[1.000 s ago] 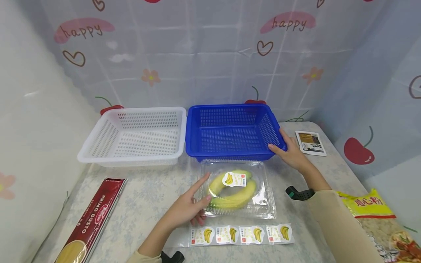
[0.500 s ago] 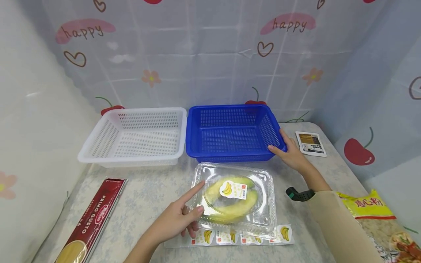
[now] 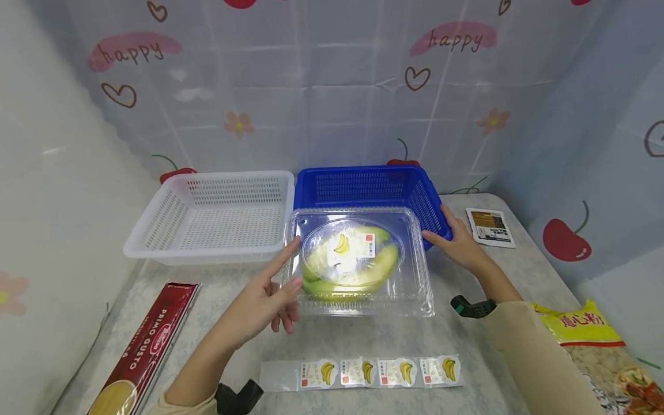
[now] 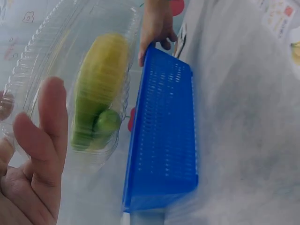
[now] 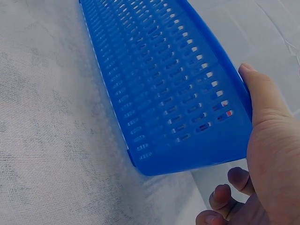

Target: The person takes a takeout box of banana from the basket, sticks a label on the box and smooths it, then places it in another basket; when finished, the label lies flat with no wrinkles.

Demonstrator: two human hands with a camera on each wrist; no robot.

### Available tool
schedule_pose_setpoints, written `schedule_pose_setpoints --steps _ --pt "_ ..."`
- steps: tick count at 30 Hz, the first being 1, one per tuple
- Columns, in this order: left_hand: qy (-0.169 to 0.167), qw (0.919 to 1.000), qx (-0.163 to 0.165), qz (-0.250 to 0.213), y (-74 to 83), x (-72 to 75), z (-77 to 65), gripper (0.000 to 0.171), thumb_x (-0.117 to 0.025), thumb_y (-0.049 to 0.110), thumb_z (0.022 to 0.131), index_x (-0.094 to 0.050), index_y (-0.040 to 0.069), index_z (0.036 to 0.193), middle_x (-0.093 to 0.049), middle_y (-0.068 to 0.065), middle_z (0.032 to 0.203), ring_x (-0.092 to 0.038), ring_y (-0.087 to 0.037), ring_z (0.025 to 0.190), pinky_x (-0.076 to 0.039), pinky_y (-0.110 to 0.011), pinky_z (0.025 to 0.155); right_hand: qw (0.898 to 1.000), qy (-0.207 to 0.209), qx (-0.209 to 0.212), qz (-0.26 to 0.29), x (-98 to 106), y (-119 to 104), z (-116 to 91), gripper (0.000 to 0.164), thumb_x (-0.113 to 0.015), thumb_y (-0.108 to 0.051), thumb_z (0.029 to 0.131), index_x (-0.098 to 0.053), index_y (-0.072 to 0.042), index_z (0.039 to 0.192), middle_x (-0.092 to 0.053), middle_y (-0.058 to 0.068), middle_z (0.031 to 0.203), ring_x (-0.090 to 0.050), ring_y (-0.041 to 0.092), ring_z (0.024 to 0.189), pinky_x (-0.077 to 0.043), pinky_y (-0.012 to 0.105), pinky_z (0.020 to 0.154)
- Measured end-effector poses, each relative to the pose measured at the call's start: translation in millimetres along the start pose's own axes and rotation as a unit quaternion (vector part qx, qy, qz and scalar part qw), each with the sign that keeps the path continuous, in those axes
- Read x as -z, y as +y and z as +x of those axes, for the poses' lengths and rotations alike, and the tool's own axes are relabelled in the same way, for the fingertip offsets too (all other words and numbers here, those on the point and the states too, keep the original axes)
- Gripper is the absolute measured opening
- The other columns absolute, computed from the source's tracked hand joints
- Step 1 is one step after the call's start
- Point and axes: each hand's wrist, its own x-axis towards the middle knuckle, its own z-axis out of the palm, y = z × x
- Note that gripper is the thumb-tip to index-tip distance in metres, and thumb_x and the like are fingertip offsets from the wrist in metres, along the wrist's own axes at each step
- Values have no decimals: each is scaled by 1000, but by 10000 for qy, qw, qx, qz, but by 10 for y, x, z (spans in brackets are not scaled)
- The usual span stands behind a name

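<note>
A clear plastic clamshell box (image 3: 358,302) with green-yellow bananas (image 3: 381,268) inside hangs above the table, its far part overlapping the blue basket's front. A banana label is on its lid. My left hand (image 3: 259,302) holds the box by its left edge, index finger stretched along the side; in the left wrist view the bananas (image 4: 101,79) show through the clear wall. My right hand (image 3: 459,239) grips the front right corner of the blue basket (image 3: 358,173), and the right wrist view shows the thumb on the basket's rim (image 5: 239,89).
A white basket (image 3: 207,252) stands left of the blue one. A strip of banana stickers (image 3: 384,372) lies at the front. A red spaghetti pack (image 3: 147,340) is at left, a yellow-topped bag (image 3: 596,340) at right, and a small flat packet (image 3: 490,226) at back right.
The banana box has risen off the table and moved forward, now over the front of the blue basket, with my left hand on it. My right hand stays on the basket corner.
</note>
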Motion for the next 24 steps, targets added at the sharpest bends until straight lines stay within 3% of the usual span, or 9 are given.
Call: schedule_pose_setpoints --steps 8,15,24 --pt "263 9996 -101 -65 110 109 439 63 -51 38 104 -16 54 153 -65 -14 64 -63 -29 51 -46 -30 45 10000 -2 -18 -66 4 27 11 105 -56 -67 90 14 -30 158 -10 31 159 -24 53 142 -26 71 110" --pt "460 9989 -19 -97 181 143 849 61 -51 39 103 -17 56 151 -66 -12 64 -60 -24 51 -41 -27 46 9995 -37 316 -55 25 54 -3 97 -57 -53 96 11 -24 159 -12 32 158 -23 52 143 -25 70 112" --pt "693 9971 292 -112 160 145 1320 59 -51 44 102 -19 63 147 -67 -21 76 -59 -22 54 -43 -29 50 9999 -73 -71 -65 9 38 7 108 -60 -66 88 15 -31 158 -4 28 163 -17 54 146 -23 72 111"
